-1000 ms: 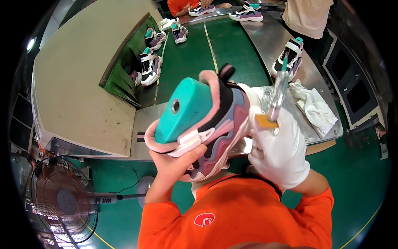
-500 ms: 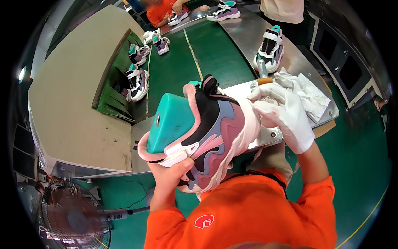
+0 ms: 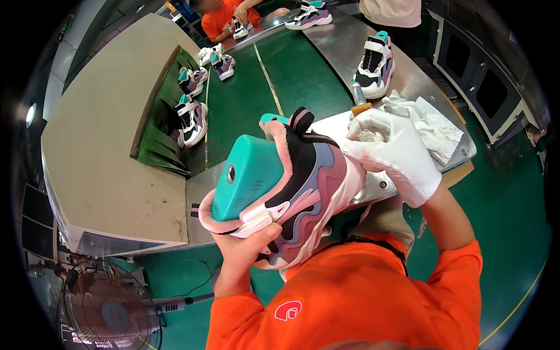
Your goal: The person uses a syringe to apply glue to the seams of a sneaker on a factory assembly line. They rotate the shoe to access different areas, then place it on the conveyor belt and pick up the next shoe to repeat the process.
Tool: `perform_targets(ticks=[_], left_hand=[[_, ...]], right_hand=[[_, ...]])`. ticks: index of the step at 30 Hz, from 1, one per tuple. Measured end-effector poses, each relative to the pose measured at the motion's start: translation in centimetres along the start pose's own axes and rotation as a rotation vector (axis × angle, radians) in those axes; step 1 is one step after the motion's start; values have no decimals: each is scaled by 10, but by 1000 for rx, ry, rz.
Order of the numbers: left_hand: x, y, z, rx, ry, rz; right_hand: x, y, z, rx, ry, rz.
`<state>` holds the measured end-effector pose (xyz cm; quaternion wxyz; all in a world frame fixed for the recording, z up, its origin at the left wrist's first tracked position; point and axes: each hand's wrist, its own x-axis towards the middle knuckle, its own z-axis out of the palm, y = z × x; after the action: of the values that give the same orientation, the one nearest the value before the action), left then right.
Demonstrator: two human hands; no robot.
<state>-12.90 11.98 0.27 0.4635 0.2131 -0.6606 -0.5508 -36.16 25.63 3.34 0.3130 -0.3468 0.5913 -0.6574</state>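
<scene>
Housing [image 3: 111, 140], broad and beige, fills much of the left of what we see. Along it we have a dark green belt [image 3: 262, 81] marked with pale lines, and a metal desk [image 3: 329, 38] that runs down its right side and across its near end. At our lower left stands a fan [image 3: 114, 309]. We hold a pink, purple and black shoe [image 3: 306, 189] tilted over the near edge of the desk, its opening turned up and to the left. Our gloved right hand [image 3: 402, 149] comes up beside its sole with the fingers curled inward; we cannot tell whether they grip anything. Our bare left hand [image 3: 242, 248] clamps the shoe at the strap, thumb pressed on the outside. A teal block [image 3: 245, 175] fills the shoe's opening. Just past the glove, a crumpled white cloth [image 3: 438, 133] lies on the desk, and farther along we see another shoe of the same kind [image 3: 376, 61]. Smallest is a tool [image 3: 360, 109] with a tan part and a metallic end, next to our curled fingers.
</scene>
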Motion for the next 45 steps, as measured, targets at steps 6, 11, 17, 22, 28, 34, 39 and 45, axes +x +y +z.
perform_targets(ticks=[6, 11, 17, 22, 28, 34, 39, 45], left_hand=[[1, 0, 6, -20, -3, 16], [5, -5, 7, 2, 4, 35], [12, -10, 6, -14, 12, -8], [13, -12, 6, -12, 3, -29], [15, -18, 5, 0, 4, -66], [17, -19, -1, 19, -30, -87], [18, -19, 1, -5, -17, -93], [17, -17, 2, 10, 50, -21]], right_hand=[[1, 4, -1, 37, 23, -47], [4, 6, -2, -18, 29, 1], [7, 11, -7, -32, -15, -14], [7, 4, 0, 25, -10, 53], [12, 8, -3, -12, -40, 40], [15, 13, -3, -35, -46, 8], [16, 11, -3, -45, -72, 46], [8, 0, 0, -119, 111, -102]])
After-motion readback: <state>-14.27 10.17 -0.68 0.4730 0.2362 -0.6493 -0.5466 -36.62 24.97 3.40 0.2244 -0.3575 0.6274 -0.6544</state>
